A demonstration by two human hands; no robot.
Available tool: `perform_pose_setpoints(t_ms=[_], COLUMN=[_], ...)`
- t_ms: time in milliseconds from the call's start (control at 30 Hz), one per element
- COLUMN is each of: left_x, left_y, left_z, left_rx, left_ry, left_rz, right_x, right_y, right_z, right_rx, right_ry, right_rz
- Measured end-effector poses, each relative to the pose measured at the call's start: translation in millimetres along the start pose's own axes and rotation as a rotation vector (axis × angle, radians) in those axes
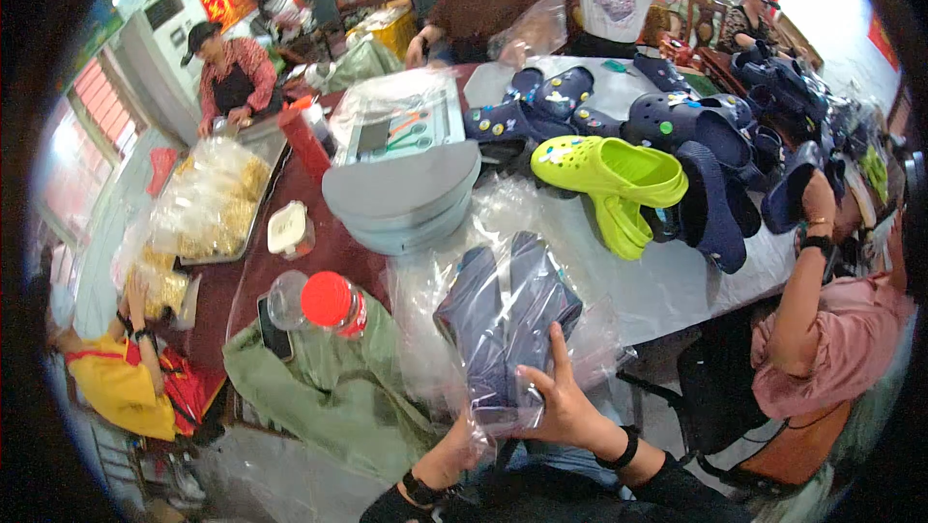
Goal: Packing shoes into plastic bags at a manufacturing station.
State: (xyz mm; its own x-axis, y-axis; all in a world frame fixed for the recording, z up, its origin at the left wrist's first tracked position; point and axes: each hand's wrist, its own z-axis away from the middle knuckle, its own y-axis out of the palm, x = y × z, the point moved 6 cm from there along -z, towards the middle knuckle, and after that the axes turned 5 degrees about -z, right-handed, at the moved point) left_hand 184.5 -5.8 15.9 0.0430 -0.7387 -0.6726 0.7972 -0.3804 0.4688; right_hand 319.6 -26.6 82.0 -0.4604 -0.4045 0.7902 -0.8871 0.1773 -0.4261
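Observation:
A pair of dark navy clogs [507, 315] lies inside a clear plastic bag [495, 417] at the near edge of the table, soles or tops hard to tell through the shine. My left hand [449, 453] pinches the bag's near left corner. My right hand [570, 412] grips the bag's near right side, thumb and forefinger stretched along the clogs, its other fingers hidden below. More clear plastic bags [416, 281] lie under and around the pair. Lime green clogs [619, 180] with charms sit beyond, to the right.
Several navy clogs [696, 127] are heaped at the right, where a person in pink [822, 330] touches one. Left of me are a green cloth [319, 378], a phone [275, 332] and a red-lidded jar [333, 303]. Grey curved pieces [401, 194] stand stacked behind; other people work around the table.

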Motion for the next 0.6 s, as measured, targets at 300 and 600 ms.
perform_pose_setpoints(t_ms=[300, 600], left_x=[-10, -67], left_y=[25, -142], left_z=[11, 76], left_rx=[0.414, -0.762], left_ry=[0.475, 0.585], left_rz=[-0.481, -1.516], right_x=[4, -33], right_y=[-39, -124], right_z=[9, 70], right_rx=[-0.519, -0.950], right_ry=[-0.186, 0.101], right_rz=[0.193, 0.165])
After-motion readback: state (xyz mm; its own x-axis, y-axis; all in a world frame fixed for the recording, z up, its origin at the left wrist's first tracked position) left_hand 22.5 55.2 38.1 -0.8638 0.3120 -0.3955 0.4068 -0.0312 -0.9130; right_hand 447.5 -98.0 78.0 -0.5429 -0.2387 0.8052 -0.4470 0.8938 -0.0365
